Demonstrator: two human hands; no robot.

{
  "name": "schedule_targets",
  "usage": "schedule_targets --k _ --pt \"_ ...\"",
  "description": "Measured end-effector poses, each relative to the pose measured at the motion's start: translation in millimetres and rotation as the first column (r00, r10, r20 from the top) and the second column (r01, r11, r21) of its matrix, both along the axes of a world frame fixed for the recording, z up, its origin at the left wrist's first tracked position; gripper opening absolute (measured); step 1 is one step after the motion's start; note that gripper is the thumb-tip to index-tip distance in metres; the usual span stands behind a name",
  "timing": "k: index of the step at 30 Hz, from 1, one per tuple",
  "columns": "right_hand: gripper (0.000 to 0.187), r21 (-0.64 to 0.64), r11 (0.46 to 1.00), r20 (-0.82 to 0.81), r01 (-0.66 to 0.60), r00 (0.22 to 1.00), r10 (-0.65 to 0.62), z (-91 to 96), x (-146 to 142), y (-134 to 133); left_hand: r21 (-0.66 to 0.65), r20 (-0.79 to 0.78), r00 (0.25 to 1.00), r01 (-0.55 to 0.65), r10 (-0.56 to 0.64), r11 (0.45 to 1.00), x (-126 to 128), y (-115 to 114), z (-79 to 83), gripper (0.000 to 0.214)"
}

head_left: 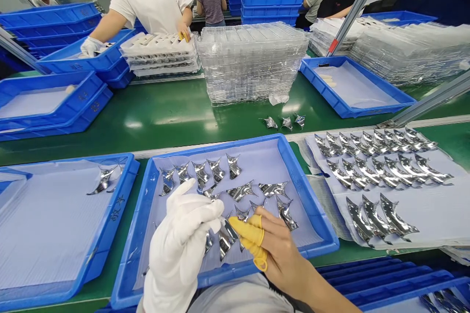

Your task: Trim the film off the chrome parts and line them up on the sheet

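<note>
A shiny chrome part (227, 238), curved with pointed corners, is held over the blue tray (319, 225) in front of me. My left hand (183, 234), in a white glove, is closed with thumb and fingertips pinched at the part's upper end. My right hand (273, 247) has yellow finger cots on several fingers; its fingertips are closed at the part's right edge. Parts of the grip are hidden by the fingers. Several similar chrome parts (200, 174) lie on the white liner around and beneath both hands.
Rows of chrome parts (370, 171) lie on a white sheet at right. Another blue tray (125, 176) stands at left. Three small chrome pieces (286, 122) lie on the green bench (161, 112), before stacked clear trays (253, 66). Across, a person (150, 0) handles parts.
</note>
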State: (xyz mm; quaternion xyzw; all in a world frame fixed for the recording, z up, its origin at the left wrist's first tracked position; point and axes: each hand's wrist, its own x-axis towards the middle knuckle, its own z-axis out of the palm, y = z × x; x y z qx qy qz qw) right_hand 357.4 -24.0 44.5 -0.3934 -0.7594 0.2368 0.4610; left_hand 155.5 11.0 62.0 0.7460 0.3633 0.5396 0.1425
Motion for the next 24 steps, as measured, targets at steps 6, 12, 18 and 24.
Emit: schedule_targets --k 6,12,18,24 --pt "0.039 0.022 1.000 -0.012 0.020 1.000 -0.020 2.5 -5 -1 -0.035 0.083 0.996 -0.020 0.023 0.999 5 -4 -2.8 0.041" --pt "0.041 -0.038 0.996 -0.087 0.079 0.993 -0.082 -0.3 -12 -2 -0.055 0.091 0.995 0.032 -0.027 0.998 8 -8 -5.0 0.038" --pt "0.033 -0.126 0.990 -0.217 0.071 0.971 -0.097 1.7 -4 -1 -0.063 0.138 0.985 -0.100 0.108 0.993 8 -6 -4.8 0.025" --pt "0.038 -0.016 0.999 -0.135 0.046 0.990 -0.048 1.4 -4 -2 -0.039 0.113 0.985 -0.130 0.134 0.991 9 -5 -2.2 0.021"
